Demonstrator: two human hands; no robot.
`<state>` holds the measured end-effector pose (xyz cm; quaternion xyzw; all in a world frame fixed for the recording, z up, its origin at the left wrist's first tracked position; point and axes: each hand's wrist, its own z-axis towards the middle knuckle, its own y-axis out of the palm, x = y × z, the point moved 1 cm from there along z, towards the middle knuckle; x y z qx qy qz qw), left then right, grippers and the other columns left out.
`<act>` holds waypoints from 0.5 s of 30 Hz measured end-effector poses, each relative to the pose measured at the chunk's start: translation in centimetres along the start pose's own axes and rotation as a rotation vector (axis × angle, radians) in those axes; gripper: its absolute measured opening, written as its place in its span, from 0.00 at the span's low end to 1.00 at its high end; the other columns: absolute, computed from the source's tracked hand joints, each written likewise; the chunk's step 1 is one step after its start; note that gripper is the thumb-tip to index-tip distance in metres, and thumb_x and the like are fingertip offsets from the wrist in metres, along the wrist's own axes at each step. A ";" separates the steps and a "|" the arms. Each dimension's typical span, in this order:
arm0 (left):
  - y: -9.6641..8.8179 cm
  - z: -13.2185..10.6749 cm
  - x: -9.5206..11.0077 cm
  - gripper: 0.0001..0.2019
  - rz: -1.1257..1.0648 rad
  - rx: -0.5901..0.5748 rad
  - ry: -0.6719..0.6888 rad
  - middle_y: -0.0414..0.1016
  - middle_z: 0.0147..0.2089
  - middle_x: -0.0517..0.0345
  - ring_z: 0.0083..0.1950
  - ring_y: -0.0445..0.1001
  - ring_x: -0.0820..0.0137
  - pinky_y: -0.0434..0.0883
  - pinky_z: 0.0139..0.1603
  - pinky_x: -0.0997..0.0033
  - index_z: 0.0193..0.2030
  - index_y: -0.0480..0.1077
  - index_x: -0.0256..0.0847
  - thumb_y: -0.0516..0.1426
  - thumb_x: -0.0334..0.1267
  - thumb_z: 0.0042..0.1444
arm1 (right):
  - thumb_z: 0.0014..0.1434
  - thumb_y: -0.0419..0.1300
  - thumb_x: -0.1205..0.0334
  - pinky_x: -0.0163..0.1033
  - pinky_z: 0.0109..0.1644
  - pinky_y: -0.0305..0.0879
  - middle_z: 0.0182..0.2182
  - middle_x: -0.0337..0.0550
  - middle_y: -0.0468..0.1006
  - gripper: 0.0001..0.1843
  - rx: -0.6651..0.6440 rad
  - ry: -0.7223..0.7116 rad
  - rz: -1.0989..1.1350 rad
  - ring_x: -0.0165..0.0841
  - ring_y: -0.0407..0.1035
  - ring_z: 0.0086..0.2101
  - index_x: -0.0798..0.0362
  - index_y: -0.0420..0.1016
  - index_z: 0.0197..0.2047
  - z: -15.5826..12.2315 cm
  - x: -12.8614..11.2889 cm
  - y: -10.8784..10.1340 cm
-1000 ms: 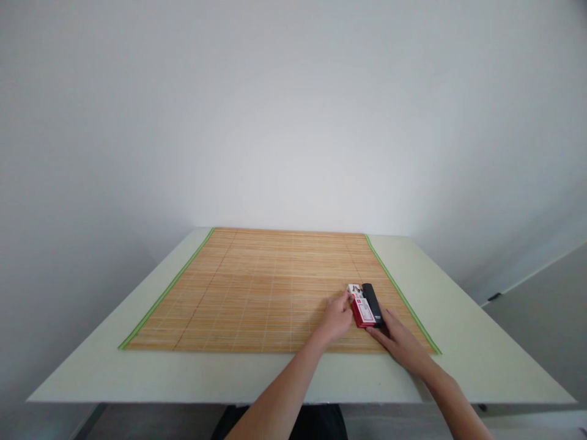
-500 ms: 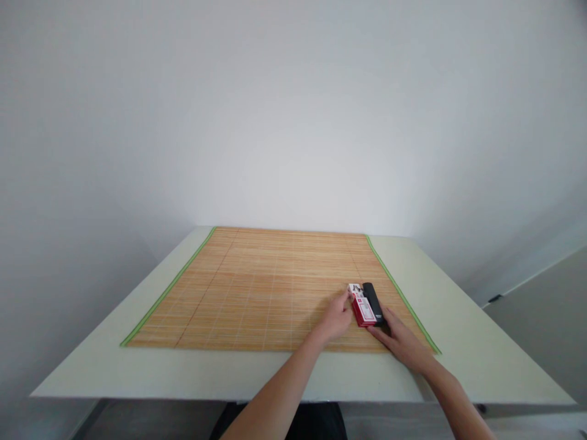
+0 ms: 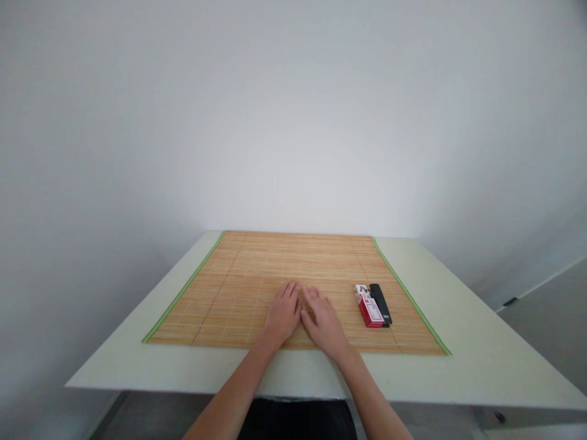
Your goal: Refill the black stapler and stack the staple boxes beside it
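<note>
My left hand [image 3: 283,311] lies flat on the bamboo mat [image 3: 238,287], fingers stretched forward and holding nothing. Beside it, my right hand [image 3: 323,321] also rests flat and empty on the mat, its thumb close to the left thumb. To the right of both hands, apart from them, a red-and-white box [image 3: 370,311] and a smaller white box with red print [image 3: 361,292] sit end to end. Along their right side lies a black stapler [image 3: 380,302], close against them.
Green edging [image 3: 415,299] borders the mat's left and right sides. Beneath it is a white table [image 3: 197,370], its back against a plain wall [image 3: 293,122]. My dark-clothed lap [image 3: 298,418] is below the table's front edge.
Both hands have let go of the boxes and stapler and moved left to the middle front of the mat. The boxes and stapler stay together on the right. The view has shifted slightly.
</note>
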<state>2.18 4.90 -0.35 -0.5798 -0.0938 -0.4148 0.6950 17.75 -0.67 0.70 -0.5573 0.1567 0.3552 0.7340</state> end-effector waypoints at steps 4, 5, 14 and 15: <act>0.1 -1.5 -1.1 0.26 0.046 0.033 -0.055 0.55 0.77 0.54 0.80 0.43 0.59 0.38 0.79 0.51 0.72 0.62 0.46 0.49 0.44 0.68 | 0.71 0.51 0.52 0.65 0.74 0.41 0.72 0.40 0.60 0.29 0.015 0.045 -0.122 0.47 0.47 0.72 0.40 0.59 0.74 0.4 1.9 2.7; 0.2 -1.8 -1.3 0.26 0.038 0.047 -0.062 0.54 0.77 0.55 0.80 0.42 0.58 0.37 0.79 0.51 0.72 0.62 0.47 0.49 0.45 0.68 | 0.71 0.51 0.51 0.65 0.74 0.40 0.72 0.40 0.59 0.29 0.019 0.050 -0.159 0.47 0.47 0.72 0.40 0.59 0.73 0.2 2.2 2.9; 0.6 -2.1 -1.3 0.27 0.455 0.019 -0.075 0.50 0.79 0.58 0.79 0.45 0.59 0.44 0.78 0.46 0.76 0.54 0.49 0.42 0.47 0.73 | 0.74 0.41 0.47 0.57 0.75 0.33 0.76 0.37 0.47 0.31 -0.071 0.169 -0.466 0.43 0.38 0.74 0.42 0.51 0.76 -0.3 0.8 3.2; 0.6 -2.2 -1.4 0.27 0.486 0.023 -0.076 0.50 0.79 0.58 0.79 0.45 0.59 0.45 0.78 0.45 0.76 0.53 0.49 0.42 0.47 0.73 | 0.74 0.41 0.47 0.57 0.75 0.33 0.76 0.37 0.47 0.31 -0.077 0.171 -0.485 0.43 0.38 0.74 0.42 0.51 0.77 -0.2 0.7 3.1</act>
